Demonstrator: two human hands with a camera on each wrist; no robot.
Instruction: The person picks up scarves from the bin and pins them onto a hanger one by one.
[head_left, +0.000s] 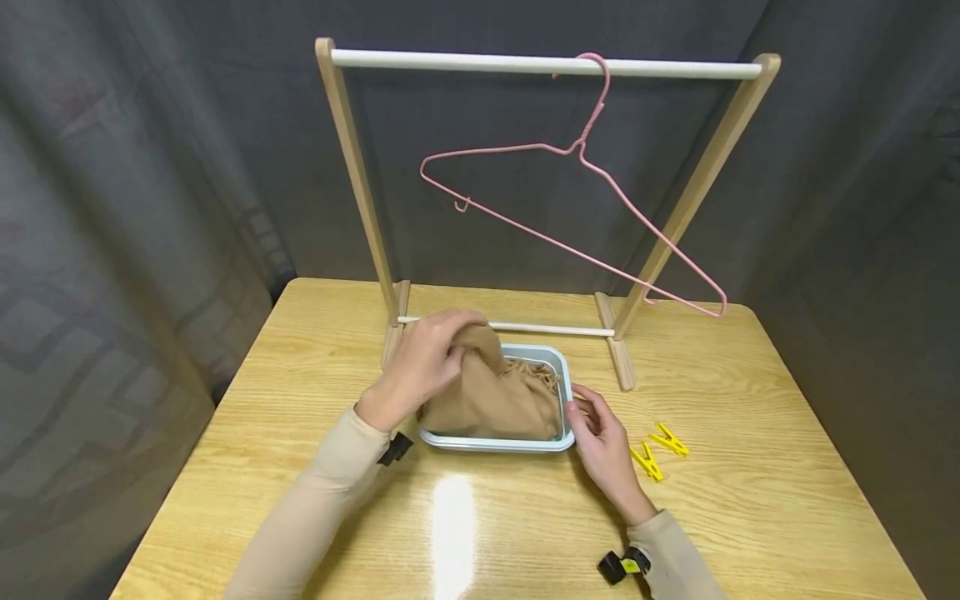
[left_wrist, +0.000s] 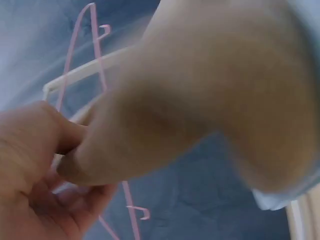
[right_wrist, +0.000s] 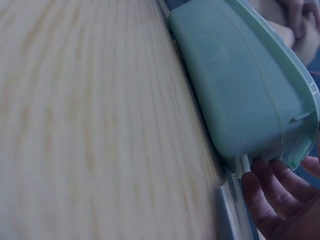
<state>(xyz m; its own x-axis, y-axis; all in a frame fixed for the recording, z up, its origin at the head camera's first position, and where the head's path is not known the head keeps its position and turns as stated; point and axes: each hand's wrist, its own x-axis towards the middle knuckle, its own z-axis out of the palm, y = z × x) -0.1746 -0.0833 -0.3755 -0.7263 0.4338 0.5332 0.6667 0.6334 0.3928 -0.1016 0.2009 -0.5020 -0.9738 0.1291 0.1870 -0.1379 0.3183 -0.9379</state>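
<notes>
A brown scarf (head_left: 502, 396) with a fringed end (head_left: 536, 373) lies bunched in a light blue plastic basin (head_left: 562, 367) on the table. My left hand (head_left: 420, 358) pinches a fold of the scarf between thumb and fingers and raises it over the basin's left side. Close to the left wrist camera, the lifted scarf (left_wrist: 165, 115) looks blurred and covers much of that view. At the basin's right end, my right hand (head_left: 600, 437) holds the rim, with its thumb at the edge. Its fingertips (right_wrist: 262, 172) rest against the outer end wall below the rim.
Behind the basin stands a wooden rack (head_left: 352, 158) with a white top bar (head_left: 465, 61). A pink hanger (head_left: 517, 223) hangs tilted from the bar. Two yellow clothespins (head_left: 669, 439) lie right of my right hand. Grey curtains (head_left: 112, 208) surround the table (head_left: 765, 467).
</notes>
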